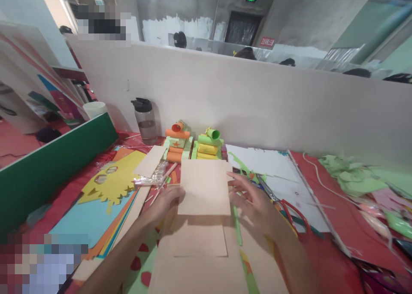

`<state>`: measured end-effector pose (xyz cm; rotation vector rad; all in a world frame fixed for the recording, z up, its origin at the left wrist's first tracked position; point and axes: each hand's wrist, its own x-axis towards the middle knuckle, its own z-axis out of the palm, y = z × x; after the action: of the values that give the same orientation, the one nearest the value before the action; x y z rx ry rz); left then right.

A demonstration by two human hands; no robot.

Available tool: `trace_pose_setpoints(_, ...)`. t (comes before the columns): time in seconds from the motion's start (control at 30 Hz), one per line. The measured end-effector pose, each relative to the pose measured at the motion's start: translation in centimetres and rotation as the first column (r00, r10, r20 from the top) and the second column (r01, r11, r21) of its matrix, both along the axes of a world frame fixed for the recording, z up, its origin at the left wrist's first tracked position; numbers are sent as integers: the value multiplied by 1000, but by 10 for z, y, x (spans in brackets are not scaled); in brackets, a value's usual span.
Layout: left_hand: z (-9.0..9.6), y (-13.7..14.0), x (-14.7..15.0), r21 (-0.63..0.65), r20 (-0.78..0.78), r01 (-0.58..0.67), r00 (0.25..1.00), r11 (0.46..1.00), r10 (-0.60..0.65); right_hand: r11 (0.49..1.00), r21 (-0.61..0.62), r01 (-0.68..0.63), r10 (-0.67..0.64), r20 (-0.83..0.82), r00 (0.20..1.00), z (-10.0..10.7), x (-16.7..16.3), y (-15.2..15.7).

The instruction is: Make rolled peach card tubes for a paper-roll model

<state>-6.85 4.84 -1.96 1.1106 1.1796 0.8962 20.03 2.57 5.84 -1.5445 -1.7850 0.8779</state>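
A pale peach sheet of card (204,186) is held up in front of me, with what looks like another sheet's edge showing behind its upper right. My left hand (167,201) grips its left edge, the thumb at the front and the other fingers mostly hidden. At the right edge, my right hand (252,199) has its fingertips on the card, the index finger stretched toward the upper corner. Below it, a smaller peach piece (201,240) lies on a larger peach sheet (193,274) near my body.
Red-handled scissors (294,219) lie right on white paper (283,189). Orange (177,134) and green paper-roll models (210,139) stand behind, beside a water bottle (146,124). Coloured sheets (93,219) are stacked left. A white partition (257,101) closes the back; crumpled green paper (350,174) sits right.
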Motion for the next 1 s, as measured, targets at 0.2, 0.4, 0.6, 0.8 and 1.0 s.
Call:
trace_pose_setpoints(0.2,14,-3,4,99,23,270,961,958,-274,993,28,119,-103,-321,941,-19,-32,-5)
trace_pose_setpoints(0.4,13,9,1,254,41,-91,996,963,83,987,-161,-20,-13,-197,980,-27,-12,0)
trace_pose_setpoints(0.6,0,16,-11,259,-283,73,959,963,3,1000,-22,9,3,494,869,-33,9,-5)
trace_pose_setpoints(0.8,-2,5,1,122,-528,237,838,964,-139,989,-121,-82,143,699,700,-54,2,-7)
trace_pose_setpoints(1.0,10,-4,1,81,-664,295,728,952,-169,997,-76,22,-8,176,984,-39,-3,-3)
